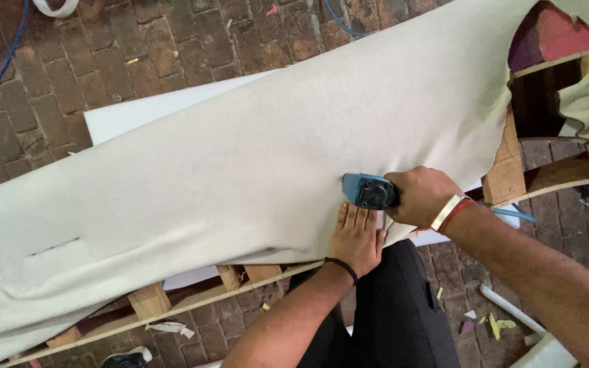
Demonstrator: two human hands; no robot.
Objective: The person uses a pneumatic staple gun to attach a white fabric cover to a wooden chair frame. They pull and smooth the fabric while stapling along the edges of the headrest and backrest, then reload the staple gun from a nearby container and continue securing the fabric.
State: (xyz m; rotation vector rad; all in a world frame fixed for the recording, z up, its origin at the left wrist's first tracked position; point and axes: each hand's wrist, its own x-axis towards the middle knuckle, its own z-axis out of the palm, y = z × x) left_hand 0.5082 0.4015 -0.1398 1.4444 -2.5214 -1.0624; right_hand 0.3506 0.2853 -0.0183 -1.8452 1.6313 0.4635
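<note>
Left hand point(357, 238) flat on fabric point(240, 157), right hand point(420, 195) gripping stapler point(369, 191)

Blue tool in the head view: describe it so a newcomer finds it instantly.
Follow the wide pale fabric draped over the wooden frame toward its lower right edge. There the right hand grips a blue tool, just above the flat left hand; nothing else on the cloth is blue.

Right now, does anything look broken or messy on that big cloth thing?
Yes. At the upper right the pale fabric has a ragged opening that leaves the wooden frame bare. Small scraps litter the brick floor. The left hand presses the fabric flat; the right hand grips a blue tool.
</note>
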